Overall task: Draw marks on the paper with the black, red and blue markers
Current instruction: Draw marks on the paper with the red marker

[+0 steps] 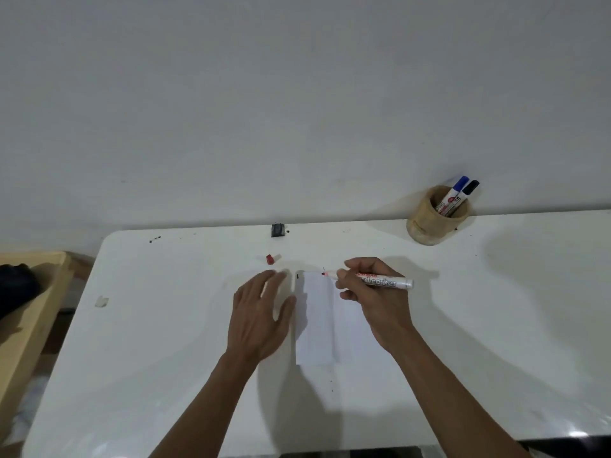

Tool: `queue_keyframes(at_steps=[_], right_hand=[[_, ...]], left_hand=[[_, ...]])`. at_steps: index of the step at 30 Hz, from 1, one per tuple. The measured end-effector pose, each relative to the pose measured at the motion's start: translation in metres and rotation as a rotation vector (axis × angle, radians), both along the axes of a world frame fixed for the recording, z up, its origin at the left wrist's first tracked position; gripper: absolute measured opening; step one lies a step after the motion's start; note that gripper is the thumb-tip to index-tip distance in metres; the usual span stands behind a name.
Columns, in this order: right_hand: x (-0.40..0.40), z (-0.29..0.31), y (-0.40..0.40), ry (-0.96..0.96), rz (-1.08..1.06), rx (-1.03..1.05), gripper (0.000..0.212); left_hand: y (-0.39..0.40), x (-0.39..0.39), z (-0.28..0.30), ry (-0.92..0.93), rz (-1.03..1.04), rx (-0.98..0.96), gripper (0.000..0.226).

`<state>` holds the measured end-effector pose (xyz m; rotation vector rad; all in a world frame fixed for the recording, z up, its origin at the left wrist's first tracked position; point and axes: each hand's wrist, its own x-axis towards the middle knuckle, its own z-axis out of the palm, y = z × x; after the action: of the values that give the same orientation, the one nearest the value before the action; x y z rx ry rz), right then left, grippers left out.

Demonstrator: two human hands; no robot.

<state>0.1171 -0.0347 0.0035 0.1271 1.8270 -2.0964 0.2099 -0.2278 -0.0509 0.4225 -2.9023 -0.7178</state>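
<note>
Head view: right hand [373, 299] fingers clamped on uncapped red marker [373, 280], tip at paper's [317, 325] far edge. Left hand [261, 315] fingers spread, flat just left of paper on table [165, 358].

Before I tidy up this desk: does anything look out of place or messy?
The red cap lies loose on the table, apart from the red marker in the right hand. Dark specks dot the far edge.

3 markers [385, 280], 1 paper [317, 322], 1 cap [270, 259]
</note>
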Motion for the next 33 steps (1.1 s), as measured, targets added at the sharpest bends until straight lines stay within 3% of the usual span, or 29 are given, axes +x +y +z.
queue_keyframes(at_steps=[9,12,18,33], right_hand=[[-0.015,-0.036,-0.032,0.175,0.146,0.217,0.014],[-0.024,-0.048,-0.038,0.244,0.156,0.285,0.017],[-0.034,-0.071,-0.04,0.205,0.159,0.32,0.024],[-0.034,-0.079,-0.044,0.228,0.163,0.372,0.022]], left_hand=[[0.002,0.014,-0.022,-0.197,-0.142,-0.213,0.053],[0.002,0.014,-0.024,-0.187,-0.145,-0.245,0.053],[0.0,0.012,-0.029,-0.184,-0.153,-0.267,0.052],[0.0,0.01,-0.033,-0.148,-0.131,-0.263,0.053]])
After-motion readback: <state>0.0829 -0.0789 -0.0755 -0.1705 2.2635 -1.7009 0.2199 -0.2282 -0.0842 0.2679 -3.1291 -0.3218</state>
